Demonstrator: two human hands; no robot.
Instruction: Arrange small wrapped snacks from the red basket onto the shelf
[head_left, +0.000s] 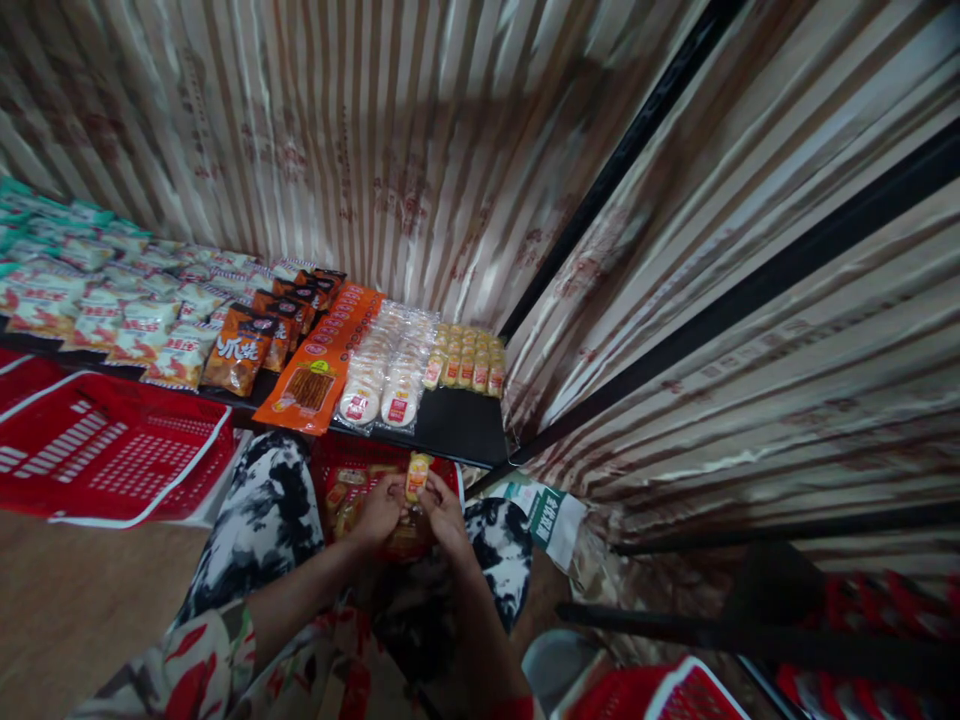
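Observation:
Between my fingers is a small yellow snack packet with a red and white label, held upright. My left hand pinches it from the left side, and my right hand grips it from the right. Below my hands, a red basket between my knees contains several similar yellow packets, partly hidden by my hands. Just beyond, rows of matching yellow packets stand on a black shelf, beside clear-wrapped round white crackers.
Left along the shelf lie an orange snack bag, brown-orange bags and white snack bags. A red basket stands at left. Black poles cross before the striped curtain. A green-white bag lies right of my knee.

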